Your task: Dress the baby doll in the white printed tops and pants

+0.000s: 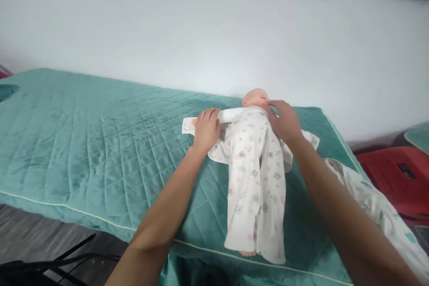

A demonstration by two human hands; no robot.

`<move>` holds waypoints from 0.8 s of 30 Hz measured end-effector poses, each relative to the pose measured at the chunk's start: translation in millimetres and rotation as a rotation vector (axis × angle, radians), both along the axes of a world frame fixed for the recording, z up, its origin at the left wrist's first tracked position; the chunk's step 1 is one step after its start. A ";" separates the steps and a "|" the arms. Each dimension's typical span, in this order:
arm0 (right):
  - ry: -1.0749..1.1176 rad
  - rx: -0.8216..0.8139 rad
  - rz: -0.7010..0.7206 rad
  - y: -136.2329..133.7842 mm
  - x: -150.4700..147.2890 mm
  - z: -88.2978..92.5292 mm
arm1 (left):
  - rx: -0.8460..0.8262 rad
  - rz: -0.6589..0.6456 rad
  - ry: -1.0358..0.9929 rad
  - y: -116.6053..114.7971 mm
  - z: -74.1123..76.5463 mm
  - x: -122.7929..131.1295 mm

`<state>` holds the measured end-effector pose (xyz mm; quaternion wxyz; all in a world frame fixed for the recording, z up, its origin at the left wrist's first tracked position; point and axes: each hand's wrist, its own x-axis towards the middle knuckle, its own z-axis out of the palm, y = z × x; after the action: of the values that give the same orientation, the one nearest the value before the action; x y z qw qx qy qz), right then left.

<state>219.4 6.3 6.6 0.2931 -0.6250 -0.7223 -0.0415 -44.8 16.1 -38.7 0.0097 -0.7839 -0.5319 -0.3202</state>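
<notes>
A baby doll (256,97) lies on its back with its head toward the wall. It wears a white long gown (250,178) printed with small green and pink figures, and its toes show under the hem. Out to the left stretches one sleeve (188,125); my left hand (208,128) is closed over it, fingers curled across the doll's arm. My right hand (284,120) is at the collar beside the doll's neck, thumb and fingers around the cloth edge. The fingertips there are partly hidden. The other sleeve (311,138) spreads out behind my right wrist.
A green quilted cover (100,143) lies over the bed, which stands against a white wall (150,31). Another white printed cloth (372,201) lies at the right edge. Beyond it stands a red chair (398,174). Dark thin bars (70,257) are at the lower left.
</notes>
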 end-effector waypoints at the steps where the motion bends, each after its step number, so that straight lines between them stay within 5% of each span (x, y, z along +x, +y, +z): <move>1: 0.047 0.024 -0.094 -7.4 17.9 -15.0 | -0.006 -0.024 -0.027 -0.5 9.1 10.8; 5: 0.048 -0.013 -0.226 -23.5 51.2 -62.2 | -0.118 -0.310 0.047 2.7 56.3 77.9; 10: 0.089 -0.019 -0.130 -21.8 43.9 -65.8 | -0.399 -0.384 0.480 22.4 97.2 153.8; 18: 0.058 -0.094 -0.143 -18.5 44.4 -59.1 | -0.491 -0.246 0.739 16.1 89.7 203.7; 24: 0.086 -0.072 -0.159 -21.4 42.7 -56.8 | -0.459 -0.220 0.717 4.4 80.4 206.3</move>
<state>262.1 -15.1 -50.2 0.2970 -0.6917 -0.6582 -0.0119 161.5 20.5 41.7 -0.0146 -0.8793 -0.4654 0.0996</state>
